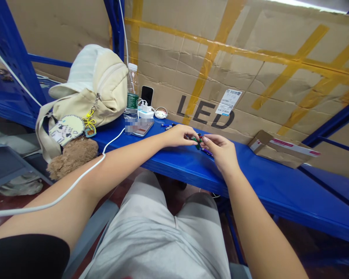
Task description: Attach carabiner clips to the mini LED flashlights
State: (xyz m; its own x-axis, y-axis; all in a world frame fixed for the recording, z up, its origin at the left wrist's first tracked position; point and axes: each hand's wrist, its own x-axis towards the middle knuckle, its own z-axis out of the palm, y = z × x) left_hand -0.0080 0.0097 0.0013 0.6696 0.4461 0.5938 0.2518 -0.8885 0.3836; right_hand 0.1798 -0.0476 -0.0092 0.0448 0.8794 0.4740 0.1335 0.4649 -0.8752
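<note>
Left hand (pixel 180 135) and right hand (pixel 222 152): fingers pinching small green-and-dark piece (pixel 197 145). Fingertip slip could drop it off glossy blue metal worktop (pixel 267 174).

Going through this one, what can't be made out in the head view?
All in the head view:
Green piece: too small, partly covered by the left hand and right hand; exact shape unclear.
Flat phone: partly hidden by pixelation.
Label: fine print too small to read.
Black sleeve: cut off by the left and bottom edges.
</note>
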